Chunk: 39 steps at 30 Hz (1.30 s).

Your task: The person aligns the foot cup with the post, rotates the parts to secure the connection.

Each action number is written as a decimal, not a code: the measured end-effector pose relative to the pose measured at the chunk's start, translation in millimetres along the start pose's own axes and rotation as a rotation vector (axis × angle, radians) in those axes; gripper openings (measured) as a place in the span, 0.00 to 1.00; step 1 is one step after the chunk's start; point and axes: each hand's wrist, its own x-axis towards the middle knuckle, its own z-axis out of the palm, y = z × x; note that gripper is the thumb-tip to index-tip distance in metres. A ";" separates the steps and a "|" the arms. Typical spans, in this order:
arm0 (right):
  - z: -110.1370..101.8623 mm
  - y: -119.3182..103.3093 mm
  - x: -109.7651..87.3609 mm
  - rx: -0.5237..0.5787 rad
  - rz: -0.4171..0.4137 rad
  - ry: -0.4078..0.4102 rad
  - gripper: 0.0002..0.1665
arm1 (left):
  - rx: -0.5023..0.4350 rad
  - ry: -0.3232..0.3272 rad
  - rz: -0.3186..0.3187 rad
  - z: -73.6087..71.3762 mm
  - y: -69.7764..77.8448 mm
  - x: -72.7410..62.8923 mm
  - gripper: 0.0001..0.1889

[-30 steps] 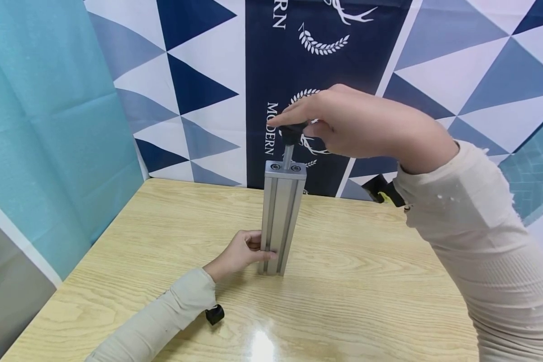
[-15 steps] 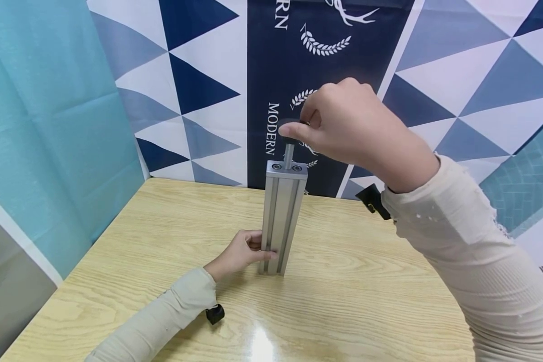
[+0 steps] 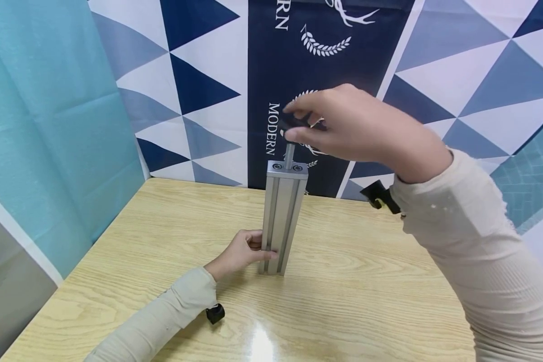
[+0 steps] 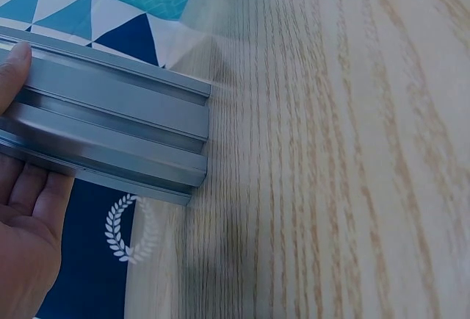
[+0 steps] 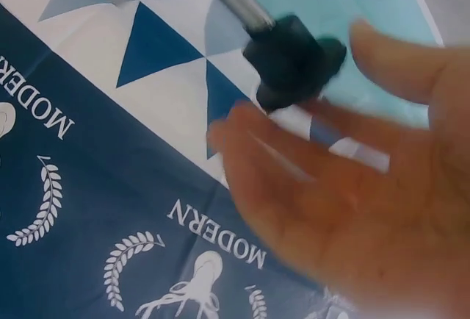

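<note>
An aluminium extrusion profile (image 3: 282, 221) stands upright on the wooden table, with two screws in its top plate. My left hand (image 3: 241, 254) grips it near the base, thumb on the front face and fingers round the far side. Out of the top plate rises a metal rod (image 3: 289, 157) that bears a black lobed knob (image 5: 292, 62). Around this knob my right hand (image 3: 359, 125) is spread, palm side toward it. In the right wrist view the thumb (image 5: 393, 62) stands slightly apart from a lobe, and the blurred fingers lie just beyond the knob.
The wood-grain table (image 3: 366, 291) extends on both sides of the profile. Behind it hangs a patterned blue and white cloth (image 3: 208, 85), and a teal curtain (image 3: 50, 125) hangs at the left. Black wrist cameras are strapped at both sleeves.
My right hand's fingers were stretched over the knob, then curled onto it with the wrist turned, and now have loosened and turned back. The left hand and the profile have stayed in place.
</note>
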 end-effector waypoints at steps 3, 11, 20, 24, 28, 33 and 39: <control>-2.6 9.0 1.4 0.016 -0.148 -0.088 0.28 | 0.004 -0.002 0.005 0.1 -0.7 0.3 0.24; -4.6 15.2 6.5 -0.007 -0.262 -0.119 0.34 | 0.006 0.002 0.002 -0.2 -1.4 0.2 0.23; -7.1 11.3 7.3 -0.036 -0.199 -0.126 0.28 | -0.005 0.003 -0.013 0.6 -0.4 0.4 0.23; -2.9 6.6 7.3 -0.050 -0.126 -0.064 0.22 | -0.007 0.006 -0.015 0.6 -0.1 0.1 0.23; 3.8 -0.5 7.6 -0.050 -0.001 0.026 0.23 | -0.019 0.004 -0.016 0.7 0.3 -1.0 0.23; 10.7 -8.8 9.0 -0.046 0.175 0.088 0.32 | -0.021 -0.002 -0.011 1.0 -0.2 -1.4 0.23; 15.6 -13.4 11.7 -0.061 0.284 0.104 0.39 | -0.019 -0.005 0.000 0.9 -0.2 -1.0 0.22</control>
